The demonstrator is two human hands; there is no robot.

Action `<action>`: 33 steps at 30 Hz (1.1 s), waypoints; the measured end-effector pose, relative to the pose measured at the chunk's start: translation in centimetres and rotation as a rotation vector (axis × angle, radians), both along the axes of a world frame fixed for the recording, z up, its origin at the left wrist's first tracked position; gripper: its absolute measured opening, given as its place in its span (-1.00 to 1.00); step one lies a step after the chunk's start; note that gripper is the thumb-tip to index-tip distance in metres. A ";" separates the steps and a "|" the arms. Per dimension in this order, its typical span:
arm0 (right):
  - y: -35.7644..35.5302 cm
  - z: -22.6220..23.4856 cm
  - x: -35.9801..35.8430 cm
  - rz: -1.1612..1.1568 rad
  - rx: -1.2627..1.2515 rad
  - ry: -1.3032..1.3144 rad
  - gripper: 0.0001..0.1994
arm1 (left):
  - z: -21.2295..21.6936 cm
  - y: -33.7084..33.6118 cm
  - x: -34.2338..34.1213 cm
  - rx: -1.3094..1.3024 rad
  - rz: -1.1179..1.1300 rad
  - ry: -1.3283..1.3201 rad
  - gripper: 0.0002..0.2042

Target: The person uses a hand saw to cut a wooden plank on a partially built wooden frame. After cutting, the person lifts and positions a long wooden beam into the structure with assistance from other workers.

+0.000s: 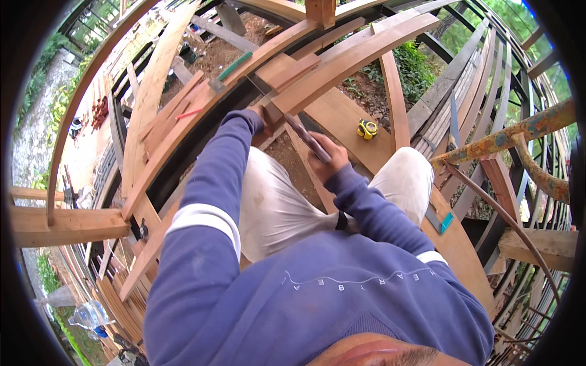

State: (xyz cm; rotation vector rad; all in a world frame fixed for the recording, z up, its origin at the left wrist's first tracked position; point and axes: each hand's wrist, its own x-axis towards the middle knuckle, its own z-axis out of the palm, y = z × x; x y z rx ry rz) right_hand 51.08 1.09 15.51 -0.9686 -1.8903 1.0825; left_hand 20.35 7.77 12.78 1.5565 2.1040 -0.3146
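Observation:
My right hand [329,155] is closed round a slim dark brown tool [308,135], its far tip near the end of a wooden beam [360,61]. I cannot make out what kind of tool it is. At that same end my left hand [264,120] grips the beam from the left side, its fingers partly hidden by the wood. The beam slants away to the upper right across a curved frame. Shorter wooden pieces [287,73] lie along its left side. Below my hands is a gap between timbers with brown soil showing.
A yellow tape measure [367,129] rests on a board right of my hands. A teal-handled square [446,223] lies near my right knee. To the right runs a rusty metal pipe [506,135]; a hand saw [453,125] stands beyond it. A red pencil-like stick [188,114] lies on the left timbers.

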 end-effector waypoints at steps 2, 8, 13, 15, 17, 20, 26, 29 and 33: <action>-2.5 0.6 2.8 0.010 -0.097 -0.031 -0.57 | -0.1 -0.9 -1.0 -0.025 0.015 -0.017 -0.02; -4.2 0.3 3.4 0.053 -0.034 0.070 -0.54 | 0.0 -0.8 -1.8 -0.052 0.045 0.021 -0.02; 0.5 -0.8 0.7 -0.013 -0.100 0.011 -0.57 | -1.2 2.0 -1.8 -0.023 0.101 0.002 -0.03; -2.7 0.3 3.3 0.003 -0.093 0.036 -0.56 | -2.0 0.9 -3.1 -0.032 0.120 0.028 -0.03; -4.8 0.6 5.7 -0.017 -0.042 0.049 -0.56 | -1.4 0.4 -2.8 -0.044 0.132 0.012 -0.03; -4.9 0.1 5.2 -0.027 -0.030 0.035 -0.56 | -0.9 0.5 -2.6 -0.078 0.136 0.035 -0.02; 1.4 -0.9 -0.6 -0.021 -0.129 -0.076 -0.55 | -2.3 1.9 -2.0 -0.033 0.090 0.057 0.01; -3.3 0.5 4.5 -0.012 -0.144 -0.026 -0.53 | -2.8 1.2 -3.9 -0.052 0.107 0.041 -0.01; -4.9 -0.4 6.8 -0.062 -0.038 0.033 -0.53 | -3.0 1.5 -3.3 -0.062 0.090 -0.008 -0.03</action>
